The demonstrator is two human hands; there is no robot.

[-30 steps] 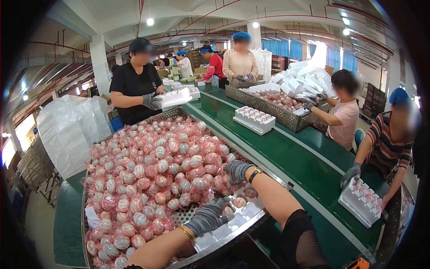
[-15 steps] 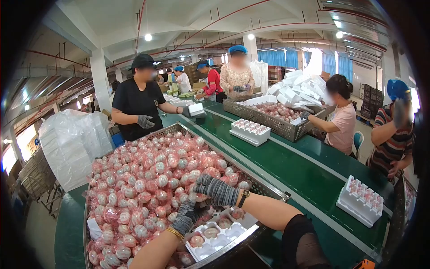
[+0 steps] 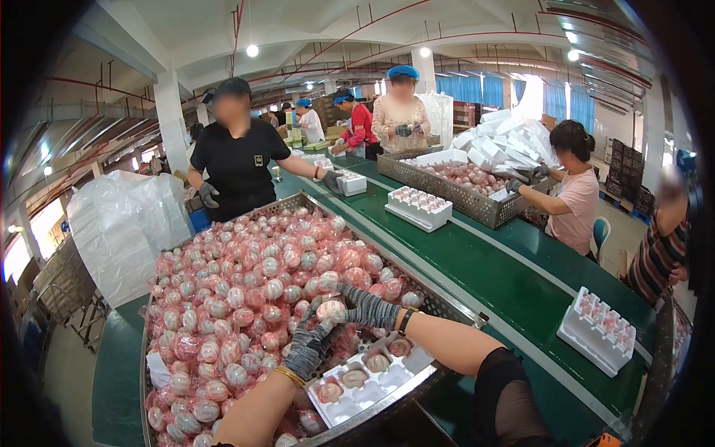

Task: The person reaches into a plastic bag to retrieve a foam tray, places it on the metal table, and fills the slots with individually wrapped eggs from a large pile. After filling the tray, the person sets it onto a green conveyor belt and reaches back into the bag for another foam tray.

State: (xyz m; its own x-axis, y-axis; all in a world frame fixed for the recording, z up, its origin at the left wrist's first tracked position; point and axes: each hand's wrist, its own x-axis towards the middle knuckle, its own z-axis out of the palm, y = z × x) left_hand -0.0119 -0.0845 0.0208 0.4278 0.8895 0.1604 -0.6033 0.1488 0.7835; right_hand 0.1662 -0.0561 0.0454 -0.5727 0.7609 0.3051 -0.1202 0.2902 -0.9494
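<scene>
In a striped grey glove, my right hand [image 3: 367, 307] has its fingers round a wrapped egg-shaped item [image 3: 331, 310], white with red print. My left hand [image 3: 307, 349], gloved alike, is close beside it on the lower left with fingers curved; what it holds, if anything, is hidden. Below both hands a white compartment tray [image 3: 372, 386] rests at the near edge of the metal bin [image 3: 445, 307]. Several of its pockets hold wrapped pieces, others show bare. Red-and-clear wrapped round items [image 3: 246, 298] fill the bin.
Across the bin, a person [image 3: 234, 153] in black touches a filled tray [image 3: 350, 182] on the green conveyor [image 3: 477, 276]. More filled trays [image 3: 418, 208] [image 3: 596, 331] lie on the belt. Beyond stands a second bin [image 3: 454, 190] with stacked white trays [image 3: 503, 141] and other people.
My hands have parted slightly, showing the wrapped item between them. The person in black has lowered a white tray onto the conveyor. The view has shifted a little.
</scene>
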